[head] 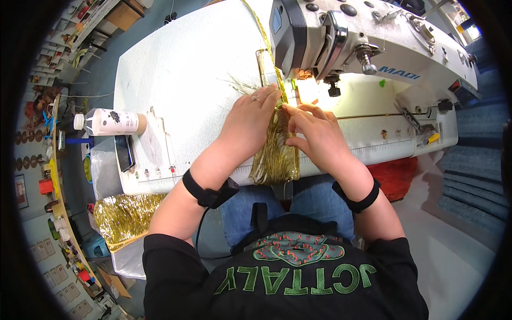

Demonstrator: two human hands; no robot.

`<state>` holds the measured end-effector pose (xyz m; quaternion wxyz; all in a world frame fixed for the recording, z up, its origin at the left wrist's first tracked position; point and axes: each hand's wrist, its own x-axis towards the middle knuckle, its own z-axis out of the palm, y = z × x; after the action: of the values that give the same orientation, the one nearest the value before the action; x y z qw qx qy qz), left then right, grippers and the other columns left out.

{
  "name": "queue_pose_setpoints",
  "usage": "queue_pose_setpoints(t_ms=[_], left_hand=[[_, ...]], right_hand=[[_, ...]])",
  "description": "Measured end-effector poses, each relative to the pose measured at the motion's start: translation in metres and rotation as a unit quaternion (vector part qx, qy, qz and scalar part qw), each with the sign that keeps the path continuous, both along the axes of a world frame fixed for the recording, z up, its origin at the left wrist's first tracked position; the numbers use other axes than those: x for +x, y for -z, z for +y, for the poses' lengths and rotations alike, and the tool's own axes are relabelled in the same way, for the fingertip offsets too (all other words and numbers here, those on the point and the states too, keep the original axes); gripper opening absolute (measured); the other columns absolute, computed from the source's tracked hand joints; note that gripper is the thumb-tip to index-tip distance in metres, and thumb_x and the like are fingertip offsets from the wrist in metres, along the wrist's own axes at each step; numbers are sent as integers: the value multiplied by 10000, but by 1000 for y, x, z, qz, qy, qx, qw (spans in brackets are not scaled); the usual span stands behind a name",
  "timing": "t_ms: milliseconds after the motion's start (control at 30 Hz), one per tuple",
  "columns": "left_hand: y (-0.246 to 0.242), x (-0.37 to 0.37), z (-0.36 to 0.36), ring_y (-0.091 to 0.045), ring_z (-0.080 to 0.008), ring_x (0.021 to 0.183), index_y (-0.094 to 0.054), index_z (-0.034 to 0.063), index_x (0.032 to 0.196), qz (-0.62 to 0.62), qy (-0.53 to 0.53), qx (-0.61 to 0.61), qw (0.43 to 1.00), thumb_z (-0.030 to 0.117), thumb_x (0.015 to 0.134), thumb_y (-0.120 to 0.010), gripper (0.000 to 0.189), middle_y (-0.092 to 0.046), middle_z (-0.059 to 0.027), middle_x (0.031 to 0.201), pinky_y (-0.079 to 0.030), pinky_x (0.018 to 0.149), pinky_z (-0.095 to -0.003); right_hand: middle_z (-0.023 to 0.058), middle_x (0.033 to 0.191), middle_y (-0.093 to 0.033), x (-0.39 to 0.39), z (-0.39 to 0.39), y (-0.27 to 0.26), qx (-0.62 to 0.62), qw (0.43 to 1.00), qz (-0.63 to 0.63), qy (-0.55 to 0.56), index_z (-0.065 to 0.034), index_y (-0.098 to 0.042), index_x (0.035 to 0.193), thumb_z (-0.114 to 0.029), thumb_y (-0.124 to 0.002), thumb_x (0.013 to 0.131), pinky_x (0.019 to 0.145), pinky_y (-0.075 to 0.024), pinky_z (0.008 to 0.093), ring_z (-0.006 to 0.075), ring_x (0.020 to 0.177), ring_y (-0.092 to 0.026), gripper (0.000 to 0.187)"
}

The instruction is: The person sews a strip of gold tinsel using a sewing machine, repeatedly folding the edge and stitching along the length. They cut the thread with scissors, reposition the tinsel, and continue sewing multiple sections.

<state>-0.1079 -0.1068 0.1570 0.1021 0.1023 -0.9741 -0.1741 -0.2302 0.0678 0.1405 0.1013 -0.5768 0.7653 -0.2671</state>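
A gold tinsel fringe [274, 164] lies at the front of a MAQI sewing machine [376, 48], its loose strands hanging towards my lap. My left hand [250, 122] rests flat on the upper part of the fringe, fingertips close to the needle area. Along the fringe's right edge runs a narrow gold trim [297, 162], and the fingers of my right hand [318, 130] pinch the material there. From the needle area, a gold band [262, 30] stretches away over the far side of the white machine table [176, 80]. The machine head hides the needle and presser foot.
At the left, a drink bottle [120, 122] lies on its side above a dark phone [125, 152]. More gold tinsel [126, 216] sits in clear plastic below the table's left edge. Metal thread snips [408, 116] lie at the right, and a red bag [394, 178] is beneath.
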Motion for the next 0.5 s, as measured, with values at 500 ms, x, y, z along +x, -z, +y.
queue_pose_setpoints(t_ms=[500], left_hand=[[28, 4, 45, -476, -304, 1418, -517, 48, 1429, 20, -63, -36, 997, 152, 948, -525, 491, -556, -144, 1472, -316, 1192, -488]], right_hand=[[85, 1153, -712, -2, -1, 0, -34, 999, 39, 4, -77, -638, 1056, -212, -769, 856, 971, -473, 465, 316, 1216, -616, 275]])
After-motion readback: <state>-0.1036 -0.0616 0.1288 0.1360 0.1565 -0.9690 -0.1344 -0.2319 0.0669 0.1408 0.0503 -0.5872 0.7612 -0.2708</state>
